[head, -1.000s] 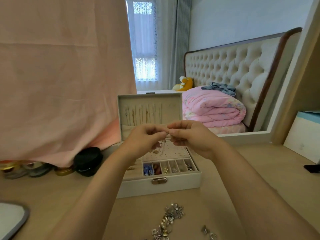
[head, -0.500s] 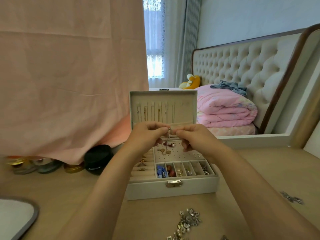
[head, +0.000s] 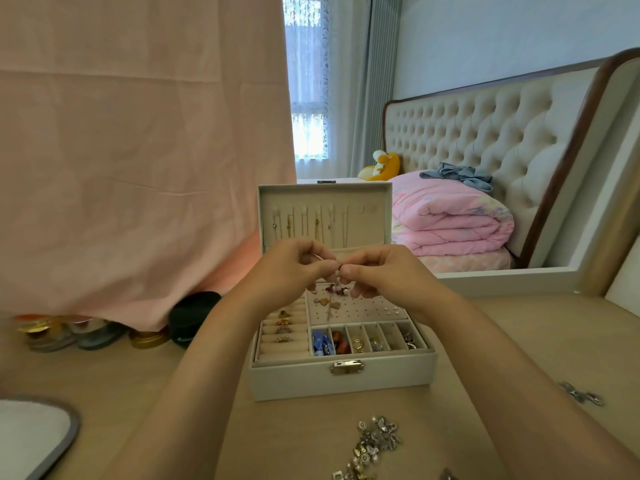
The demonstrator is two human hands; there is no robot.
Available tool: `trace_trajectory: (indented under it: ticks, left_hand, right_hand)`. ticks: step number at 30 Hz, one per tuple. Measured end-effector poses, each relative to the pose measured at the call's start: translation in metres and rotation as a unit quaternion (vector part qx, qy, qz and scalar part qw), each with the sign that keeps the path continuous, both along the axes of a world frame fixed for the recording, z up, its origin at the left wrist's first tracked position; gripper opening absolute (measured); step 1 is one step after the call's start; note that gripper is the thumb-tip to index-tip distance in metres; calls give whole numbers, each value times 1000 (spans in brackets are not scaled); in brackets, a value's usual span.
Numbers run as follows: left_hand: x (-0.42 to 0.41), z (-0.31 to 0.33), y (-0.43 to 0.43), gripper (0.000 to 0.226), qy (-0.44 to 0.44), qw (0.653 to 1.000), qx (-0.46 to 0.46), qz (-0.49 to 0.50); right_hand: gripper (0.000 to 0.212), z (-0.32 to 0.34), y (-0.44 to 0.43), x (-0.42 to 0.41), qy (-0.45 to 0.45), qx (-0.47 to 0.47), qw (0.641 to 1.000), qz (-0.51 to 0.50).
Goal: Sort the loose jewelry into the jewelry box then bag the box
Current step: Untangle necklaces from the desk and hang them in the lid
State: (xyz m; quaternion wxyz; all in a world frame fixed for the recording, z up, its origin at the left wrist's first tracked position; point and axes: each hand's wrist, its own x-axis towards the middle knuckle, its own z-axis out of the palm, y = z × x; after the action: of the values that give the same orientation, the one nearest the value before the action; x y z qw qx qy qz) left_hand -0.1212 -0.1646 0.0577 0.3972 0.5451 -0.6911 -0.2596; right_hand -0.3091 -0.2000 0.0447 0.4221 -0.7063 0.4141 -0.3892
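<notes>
well, both hands are raised over the open jewelry box [head: 341, 379], meeting fingertip to fingertip. the left hand [head: 289, 270] has its fingers curled in, thumb and forefinger nipping a small piece of jewelry [head: 338, 269]. the right hand [head: 386, 273] is curled the same way and pinches the same piece from the other side. it is held in the air between them, above the box's pegged panel, and it is too small for me to tell what kind of piece it is.

the box stands on the tan table [head: 138, 375] with its clasp toward the person and its lid [head: 367, 220] upright, thin chains hanging in a row inside it. rings sit in the padded rolls at the left, and the small front compartments hold blue, red, gold and silver bits.

a loose pile of silver jewelry [head: 375, 439] lies on the table in front of the box, and a few more pieces [head: 581, 396] lie well apart to the right. a pink cloth [head: 138, 150] hangs at the left, with a black round case [head: 194, 317] and some tins [head: 52, 336] under its hem.
</notes>
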Motion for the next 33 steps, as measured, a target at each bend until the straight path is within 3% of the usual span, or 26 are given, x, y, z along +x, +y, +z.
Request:
trace_trajectory:
  ticks: [14, 19, 24, 33]
  left_hand:
    - [8, 2, 0, 9, -69, 995, 78, -10]
    - [-3, -1, -1, 26, 57, 995, 83, -12]
    - [-8, -6, -2, 9, 41, 999, 33, 2]
    - [-4, -4, -3, 9, 85, 996, 41, 3]
  right_hand:
    - [10, 2, -2, 2, 0, -2, 1000, -5]
    - [10, 4, 1, 0, 2, -9, 1000, 4]
    - [7, 4, 0, -3, 24, -38, 999, -6]
    - [3, 4, -3, -7, 60, -30, 997, 22]
